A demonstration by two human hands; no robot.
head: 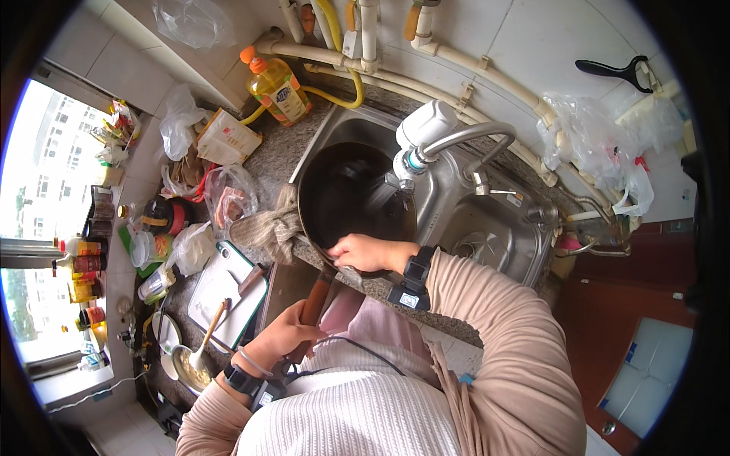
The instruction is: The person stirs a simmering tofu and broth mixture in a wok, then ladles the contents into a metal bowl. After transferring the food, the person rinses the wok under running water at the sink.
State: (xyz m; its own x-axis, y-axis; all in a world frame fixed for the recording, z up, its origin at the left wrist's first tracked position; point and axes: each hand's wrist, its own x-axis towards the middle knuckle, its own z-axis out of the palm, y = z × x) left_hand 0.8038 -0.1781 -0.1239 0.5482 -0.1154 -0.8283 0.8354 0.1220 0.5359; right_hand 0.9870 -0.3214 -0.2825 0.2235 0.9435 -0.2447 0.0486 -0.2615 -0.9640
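Note:
A large dark wok [356,188] rests over the left basin of a steel double sink [325,134]. Around its brown handle [317,299], my left hand [285,333] is closed. The fingers of my right hand [368,252] curl at the wok's near inner wall. A pale grey scrap, perhaps cloth [350,275], shows at the rim just below that hand; whether the fingers hold it is hidden. Water sprays into the wok from a faucet head [402,171] with a white filter housing [426,124].
Left of the sink lie a crumpled striped cloth [271,225], a white cutting board [214,279] with a cleaver [248,279], and a pan of food [191,365]. A dish soap bottle [279,91] stands behind. Plastic bags [599,134] hang at right.

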